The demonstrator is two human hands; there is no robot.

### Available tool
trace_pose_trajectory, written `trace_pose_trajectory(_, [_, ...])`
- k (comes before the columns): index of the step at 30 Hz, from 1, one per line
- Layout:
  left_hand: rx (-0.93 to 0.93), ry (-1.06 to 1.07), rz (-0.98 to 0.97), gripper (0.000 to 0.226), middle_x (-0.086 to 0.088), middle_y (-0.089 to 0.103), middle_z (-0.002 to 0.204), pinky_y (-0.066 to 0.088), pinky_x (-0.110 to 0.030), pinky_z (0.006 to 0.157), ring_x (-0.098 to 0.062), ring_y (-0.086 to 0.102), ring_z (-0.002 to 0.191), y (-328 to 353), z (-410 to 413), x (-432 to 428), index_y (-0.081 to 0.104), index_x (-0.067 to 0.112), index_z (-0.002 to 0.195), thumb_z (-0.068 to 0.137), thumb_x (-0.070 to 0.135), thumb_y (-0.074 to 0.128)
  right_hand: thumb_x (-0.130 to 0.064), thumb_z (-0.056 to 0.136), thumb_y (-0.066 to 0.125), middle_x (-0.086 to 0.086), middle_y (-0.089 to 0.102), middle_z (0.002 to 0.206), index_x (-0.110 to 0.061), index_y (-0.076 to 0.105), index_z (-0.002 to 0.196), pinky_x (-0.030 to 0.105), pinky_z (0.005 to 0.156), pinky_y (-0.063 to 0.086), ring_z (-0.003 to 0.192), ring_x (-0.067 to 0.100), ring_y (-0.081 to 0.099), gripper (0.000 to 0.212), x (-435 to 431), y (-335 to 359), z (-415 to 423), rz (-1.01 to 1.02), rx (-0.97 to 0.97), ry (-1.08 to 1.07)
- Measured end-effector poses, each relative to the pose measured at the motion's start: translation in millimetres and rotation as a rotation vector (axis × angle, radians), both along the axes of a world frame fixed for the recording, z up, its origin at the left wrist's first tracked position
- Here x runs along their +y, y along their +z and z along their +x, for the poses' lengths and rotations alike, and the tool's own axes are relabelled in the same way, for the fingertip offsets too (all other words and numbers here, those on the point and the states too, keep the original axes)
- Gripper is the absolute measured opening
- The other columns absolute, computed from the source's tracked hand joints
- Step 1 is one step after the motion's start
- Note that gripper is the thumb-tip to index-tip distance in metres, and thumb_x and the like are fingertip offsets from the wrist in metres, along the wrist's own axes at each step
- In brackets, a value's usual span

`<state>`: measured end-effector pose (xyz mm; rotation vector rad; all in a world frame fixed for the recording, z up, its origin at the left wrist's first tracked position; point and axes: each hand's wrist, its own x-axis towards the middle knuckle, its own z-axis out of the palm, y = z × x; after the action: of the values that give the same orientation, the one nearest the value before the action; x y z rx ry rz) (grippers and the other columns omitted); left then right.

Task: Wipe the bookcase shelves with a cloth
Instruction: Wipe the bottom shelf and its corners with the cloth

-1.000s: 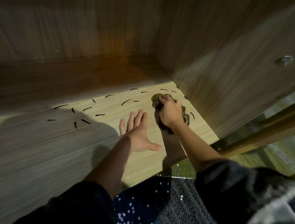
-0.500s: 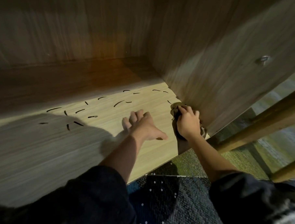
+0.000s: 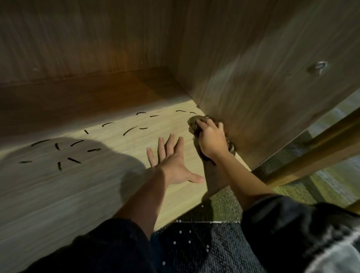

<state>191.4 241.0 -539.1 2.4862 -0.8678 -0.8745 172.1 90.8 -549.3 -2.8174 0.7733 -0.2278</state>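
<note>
Back in goes the cloth (image 3: 194, 123) along side panel (image 3: 266, 91), centre right.
Fingers of right hand (image 3: 212, 143) clamp it; left hand (image 3: 172, 163) flat again, fingers apart. Leftward dark marks (image 3: 130, 130) still unwiped.

The right hand (image 3: 211, 140) gripped a brown cloth (image 3: 194, 124) against the shelf (image 3: 94, 181) beside the side panel (image 3: 265, 81); the left hand (image 3: 172, 163) lay flat, near dark marks (image 3: 76, 143).
</note>
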Motion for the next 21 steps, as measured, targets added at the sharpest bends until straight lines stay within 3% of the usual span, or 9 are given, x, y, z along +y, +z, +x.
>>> trace_pose_trajectory(7, [0.015, -0.04, 0.015, 0.126, 0.006, -0.037, 0.148, -0.023, -0.052, 0.107, -0.02, -0.04, 0.132, -2.9, 1.8, -0.1, -0.022, 0.03, 0.145, 0.065, 0.063, 0.07, 0.0, 0.089, 0.043, 0.004, 0.045, 0.14, -0.013, 0.05, 0.134, 0.04, 0.1, 0.033, 0.117, 0.031, 0.037, 0.047, 16.1, -7.0, -75.6, 0.056, -0.141, 0.187])
trace_pose_trajectory(13, [-0.004, -0.029, 0.038, 0.127, 0.007, -0.037, 0.148, -0.021, -0.052, 0.108, -0.02, -0.039, 0.133, -2.0, 1.5, -1.1, -0.022, 0.027, 0.145, 0.065, 0.063, 0.07, -0.01, 0.092, 0.04, 0.005, 0.039, 0.144, -0.013, 0.041, 0.139, 0.039, 0.1, 0.028, 0.119, 0.038, 0.036, 0.047, 4.7, 0.0, 12.4, 0.016, -0.027, 0.067])
trace_pose_trajectory(17, [-0.013, -0.036, 0.044, 0.131, 0.007, -0.037, 0.148, -0.021, -0.051, 0.109, -0.019, -0.038, 0.133, -2.4, -0.4, 0.2, -0.024, 0.022, 0.145, 0.064, 0.066, 0.069, -0.001, 0.088, 0.039, 0.007, 0.043, 0.142, -0.012, 0.045, 0.137, 0.039, 0.099, 0.029, 0.12, 0.035, 0.04, 0.05, 18.7, -11.6, -21.2, -0.004, -0.06, 0.243])
trace_pose_trajectory(21, [-0.005, -0.036, 0.034, 0.133, 0.007, -0.037, 0.148, -0.023, -0.05, 0.108, -0.019, -0.038, 0.133, -0.4, 0.4, -0.6, -0.026, 0.021, 0.144, 0.063, 0.065, 0.07, -0.003, 0.092, 0.036, 0.004, 0.038, 0.145, -0.013, 0.04, 0.14, 0.041, 0.1, 0.033, 0.116, 0.034, 0.036, 0.048, -4.1, -2.5, -15.0, -0.038, -0.02, 0.089])
